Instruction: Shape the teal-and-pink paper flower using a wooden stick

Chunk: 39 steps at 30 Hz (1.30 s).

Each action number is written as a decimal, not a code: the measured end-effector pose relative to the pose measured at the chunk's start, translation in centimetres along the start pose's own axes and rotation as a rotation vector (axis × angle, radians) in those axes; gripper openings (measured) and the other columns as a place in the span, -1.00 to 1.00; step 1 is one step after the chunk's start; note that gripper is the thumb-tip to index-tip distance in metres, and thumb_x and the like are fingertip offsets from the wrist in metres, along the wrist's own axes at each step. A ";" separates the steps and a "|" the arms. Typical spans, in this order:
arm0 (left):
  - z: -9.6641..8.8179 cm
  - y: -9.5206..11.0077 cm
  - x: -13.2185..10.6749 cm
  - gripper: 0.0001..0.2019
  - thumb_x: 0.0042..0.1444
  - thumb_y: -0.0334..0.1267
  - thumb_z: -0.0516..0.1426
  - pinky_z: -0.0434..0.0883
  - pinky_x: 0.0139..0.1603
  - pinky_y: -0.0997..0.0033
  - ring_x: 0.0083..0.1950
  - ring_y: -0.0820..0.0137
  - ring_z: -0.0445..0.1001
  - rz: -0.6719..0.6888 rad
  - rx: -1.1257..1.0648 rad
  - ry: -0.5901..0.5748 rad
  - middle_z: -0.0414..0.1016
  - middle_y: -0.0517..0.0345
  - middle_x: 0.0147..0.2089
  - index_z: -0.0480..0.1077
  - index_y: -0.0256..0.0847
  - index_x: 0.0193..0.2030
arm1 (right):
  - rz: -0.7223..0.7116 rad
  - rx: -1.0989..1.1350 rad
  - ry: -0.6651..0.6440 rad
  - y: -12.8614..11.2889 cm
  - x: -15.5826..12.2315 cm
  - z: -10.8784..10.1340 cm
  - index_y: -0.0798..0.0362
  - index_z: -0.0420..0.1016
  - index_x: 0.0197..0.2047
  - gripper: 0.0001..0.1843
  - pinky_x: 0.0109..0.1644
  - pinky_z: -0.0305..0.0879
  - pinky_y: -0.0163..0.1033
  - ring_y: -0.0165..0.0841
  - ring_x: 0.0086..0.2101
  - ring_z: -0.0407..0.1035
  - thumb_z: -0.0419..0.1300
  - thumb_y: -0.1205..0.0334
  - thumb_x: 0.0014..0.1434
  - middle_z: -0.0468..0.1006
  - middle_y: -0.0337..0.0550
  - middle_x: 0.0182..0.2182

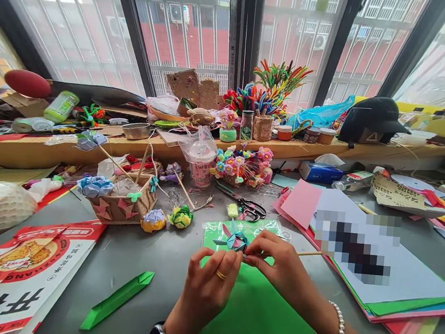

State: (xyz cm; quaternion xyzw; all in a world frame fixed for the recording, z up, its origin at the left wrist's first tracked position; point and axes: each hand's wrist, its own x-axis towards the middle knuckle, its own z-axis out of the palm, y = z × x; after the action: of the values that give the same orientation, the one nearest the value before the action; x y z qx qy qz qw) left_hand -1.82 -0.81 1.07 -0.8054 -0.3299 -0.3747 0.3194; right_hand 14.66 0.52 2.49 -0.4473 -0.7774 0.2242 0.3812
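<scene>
A folded paper flower (237, 239) in teal and pink stands at the fingertips of both hands. My left hand (209, 283) is closed on it from the left, a ring on one finger. My right hand (278, 263) pinches at the flower's lower right side. A thin wooden stick (310, 253) juts out to the right behind the right hand; where it meets the flower is hidden. Beneath the hands lies a green paper sheet (268, 311). To the left rests a folded green paper strip (117, 301).
Black-handled scissors (252, 210) lie beyond the flower. Finished paper flowers (181, 217) sit beside a cardboard box (121, 205). Stacked coloured paper (388, 270) is at right, a printed paper bag (30, 269) at left. A lidded cup (201, 168) stands near the crowded ledge.
</scene>
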 end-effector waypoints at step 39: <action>1.3 -0.4 0.3 -0.33 -0.15 -0.28 0.29 0.42 -0.34 0.42 -0.35 0.37 0.51 -1.272 -1.727 -0.158 0.45 0.21 -0.29 0.11 0.01 0.11 | -0.274 -0.048 0.118 0.0 -0.3 0.0 0.11 0.34 -0.36 -0.87 -0.40 0.27 -0.29 -0.36 -0.45 0.30 0.02 0.38 0.20 0.38 -0.13 -0.43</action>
State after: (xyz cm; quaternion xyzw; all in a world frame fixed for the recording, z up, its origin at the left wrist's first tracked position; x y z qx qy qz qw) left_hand -1.46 0.46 0.75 -0.4611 -0.3317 -0.5254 -0.6335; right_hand 14.73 0.23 2.34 -0.3585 -0.8125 0.1250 0.4423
